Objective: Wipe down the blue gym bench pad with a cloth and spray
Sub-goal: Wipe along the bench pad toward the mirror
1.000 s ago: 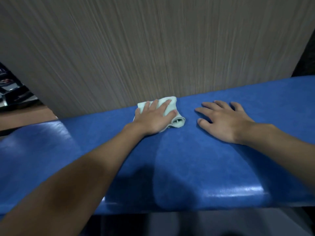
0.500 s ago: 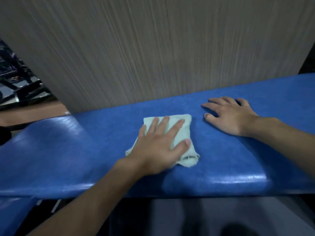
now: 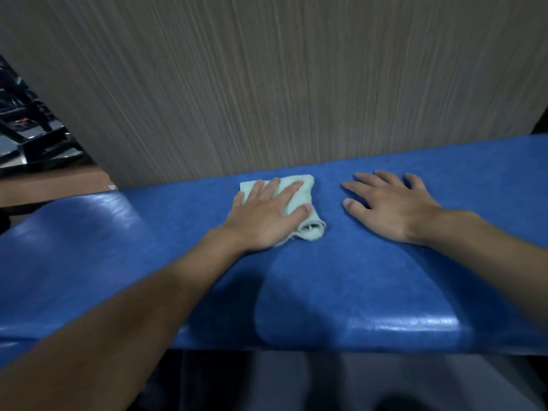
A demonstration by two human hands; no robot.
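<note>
A: Cloth (image 3: 298,200) position?
B: Folded, far side of blue bench (image 3: 326,292), mid-length. Left hand (image 3: 267,215) presses it flat, fingers straight.
A: Right hand (image 3: 391,209)?
B: Palm down on bench, fingers spread, just right of cloth.

Your left grip (image 3: 267,215): centre of frame, palm down, fingers (image 3: 289,191) straight and a little spread, pressed flat on the cloth (image 3: 310,229). The thumb lies out to the right over the cloth. The wrist is straight, in line with the forearm. The left forearm is bare and runs on a diagonal from the lower left corner up to centre.

Your right grip (image 3: 391,209): right of centre, about level with the left and apart from it. Palm down, fingers spread and pointing toward the upper left, thumb on the side facing the left grip, nothing held. The right forearm is bare and enters from the right edge, angled up and left.
</note>
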